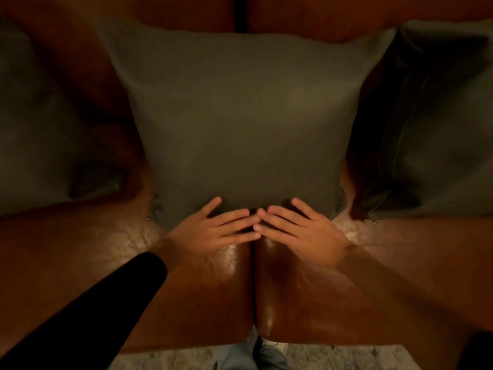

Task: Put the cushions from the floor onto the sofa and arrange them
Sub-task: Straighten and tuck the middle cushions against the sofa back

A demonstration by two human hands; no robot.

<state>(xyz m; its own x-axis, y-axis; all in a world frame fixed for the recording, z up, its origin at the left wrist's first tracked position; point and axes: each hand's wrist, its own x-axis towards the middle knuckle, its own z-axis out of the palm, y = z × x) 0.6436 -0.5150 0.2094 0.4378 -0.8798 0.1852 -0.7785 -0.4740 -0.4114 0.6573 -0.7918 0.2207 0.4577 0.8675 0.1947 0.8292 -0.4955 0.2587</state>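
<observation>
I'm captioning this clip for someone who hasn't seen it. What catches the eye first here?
A big grey-green cushion fills the centre, propped against the back of a brown leather sofa. At its lower edge the left hand and right hand lie flat and open, fingertips nearly meeting over the seam between the seats. Two more cushions flank it, one far left, one far right.

Three grey-green cushions stand on a brown leather sofa (208,284), leaning against its backrest. The middle cushion (240,116) sits over the seam between the two seat pads. The left cushion (40,134) and right cushion (437,124) stand apart from it. The left hand (213,231) and right hand (304,231) lie flat, fingers spread, at the middle cushion's lower edge, fingertips nearly meeting above the seam. The left arm wears a black sleeve (88,316). The scene is dim.
</observation>
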